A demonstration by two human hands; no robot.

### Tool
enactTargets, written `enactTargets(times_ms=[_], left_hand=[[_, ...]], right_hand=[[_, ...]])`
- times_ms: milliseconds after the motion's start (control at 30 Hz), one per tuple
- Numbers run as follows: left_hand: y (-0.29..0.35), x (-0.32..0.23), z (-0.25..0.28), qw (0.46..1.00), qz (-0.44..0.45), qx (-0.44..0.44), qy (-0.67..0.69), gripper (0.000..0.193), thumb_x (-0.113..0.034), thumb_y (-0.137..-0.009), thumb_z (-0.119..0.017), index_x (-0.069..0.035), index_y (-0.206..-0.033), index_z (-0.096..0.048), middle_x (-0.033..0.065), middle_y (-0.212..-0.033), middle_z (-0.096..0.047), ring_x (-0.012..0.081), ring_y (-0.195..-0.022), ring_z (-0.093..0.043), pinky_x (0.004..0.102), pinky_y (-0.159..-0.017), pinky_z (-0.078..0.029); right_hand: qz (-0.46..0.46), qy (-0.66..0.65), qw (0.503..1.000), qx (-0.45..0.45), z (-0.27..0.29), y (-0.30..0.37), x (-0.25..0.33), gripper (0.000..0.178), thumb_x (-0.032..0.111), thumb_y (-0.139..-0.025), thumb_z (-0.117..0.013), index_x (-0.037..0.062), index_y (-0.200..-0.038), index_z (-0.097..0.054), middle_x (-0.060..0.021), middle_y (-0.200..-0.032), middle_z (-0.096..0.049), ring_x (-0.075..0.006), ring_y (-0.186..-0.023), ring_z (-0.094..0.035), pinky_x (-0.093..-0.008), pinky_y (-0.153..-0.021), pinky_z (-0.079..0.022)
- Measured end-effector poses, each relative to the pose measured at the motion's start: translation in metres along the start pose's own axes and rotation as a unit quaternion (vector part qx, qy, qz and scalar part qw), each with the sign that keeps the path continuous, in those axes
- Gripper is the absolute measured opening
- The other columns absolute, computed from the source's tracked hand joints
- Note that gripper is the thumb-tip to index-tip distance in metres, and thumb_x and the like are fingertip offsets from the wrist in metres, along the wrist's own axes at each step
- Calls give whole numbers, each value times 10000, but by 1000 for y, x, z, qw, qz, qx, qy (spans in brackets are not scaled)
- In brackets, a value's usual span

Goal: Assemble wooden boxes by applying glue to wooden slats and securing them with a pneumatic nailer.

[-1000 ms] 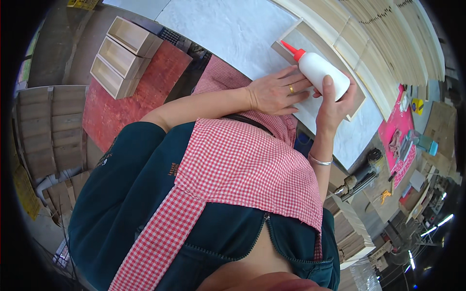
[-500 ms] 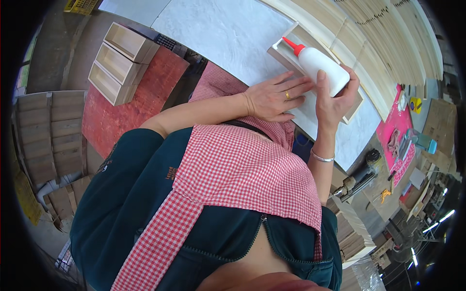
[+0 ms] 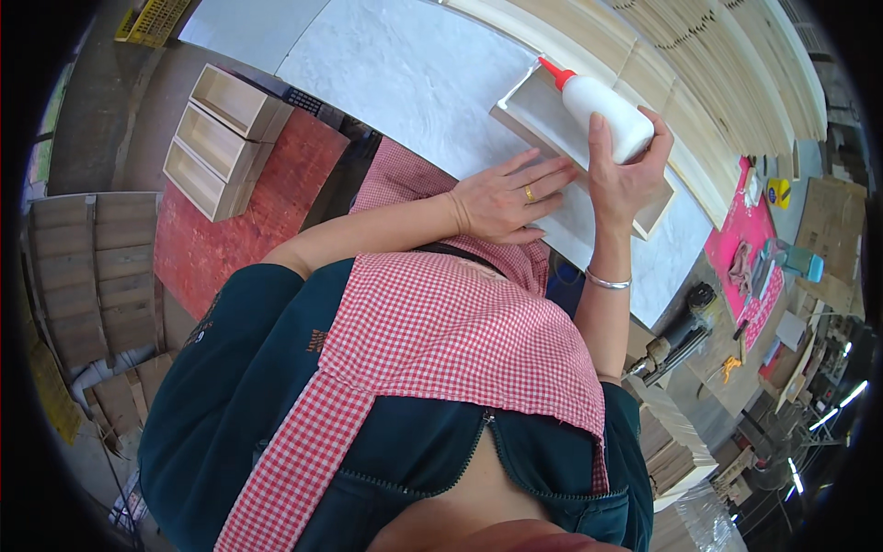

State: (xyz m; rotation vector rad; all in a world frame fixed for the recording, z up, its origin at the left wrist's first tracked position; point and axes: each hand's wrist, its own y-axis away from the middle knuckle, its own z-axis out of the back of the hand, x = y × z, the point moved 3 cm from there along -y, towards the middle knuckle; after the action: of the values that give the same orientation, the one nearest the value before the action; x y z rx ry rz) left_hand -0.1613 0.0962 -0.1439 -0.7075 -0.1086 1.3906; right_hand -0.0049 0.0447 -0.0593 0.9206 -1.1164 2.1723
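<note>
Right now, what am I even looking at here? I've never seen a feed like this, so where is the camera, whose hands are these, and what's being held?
This is one wide fisheye camera worn on a person's head, looking down, so straight edges bend near the rim. No machine: two bare hands. The right hand grips a white squeeze bottle with a red nozzle, pointed at a shallow wooden box. The left hand lies flat on that box's near wall. The box rests on a pale tabletop. Three similar wooden boxes sit to the left.
</note>
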Motion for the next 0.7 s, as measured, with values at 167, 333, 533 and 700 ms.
enactTargets(times_ms=[167,333,533,700], left_hand=[[1,0,-3,1000,-3,-10,2,507,-414,-889,-632,-43,-1234,-643,199,-1606,-375,325,-1517,-318,503,-1241,-219],[0,1,-3,1000,-4,-5,1,495,-415,-880,-638,-38,-1200,-651,200,-1612,-361,323,-1526,-298,503,-1246,-202],[-1,-1,-2,1000,5,14,-18,481,-427,-904,-628,-58,-1212,-647,173,-1616,-369,310,-1518,-328,482,-1239,-223],[-2,-2,-3,1000,9,23,-18,481,-426,-905,-628,-57,-1213,-643,178,-1614,-367,308,-1521,-322,480,-1240,-224]], right_hand=[[8,27,1000,-10,5,-3,-1,563,219,-819,-848,14,-1242,-537,-150,-1066,-642,-258,-888,-662,-339,-764,-550],[-5,54,998,-16,19,-1,-3,556,225,-819,-851,20,-1233,-542,-149,-1066,-642,-256,-890,-659,-341,-767,-548],[-19,73,996,-53,46,11,-14,545,229,-820,-852,28,-1225,-549,-144,-1059,-645,-252,-899,-651,-344,-783,-543],[-48,92,992,-73,73,21,-17,539,230,-825,-849,25,-1223,-549,-142,-1061,-643,-249,-903,-644,-343,-796,-538]])
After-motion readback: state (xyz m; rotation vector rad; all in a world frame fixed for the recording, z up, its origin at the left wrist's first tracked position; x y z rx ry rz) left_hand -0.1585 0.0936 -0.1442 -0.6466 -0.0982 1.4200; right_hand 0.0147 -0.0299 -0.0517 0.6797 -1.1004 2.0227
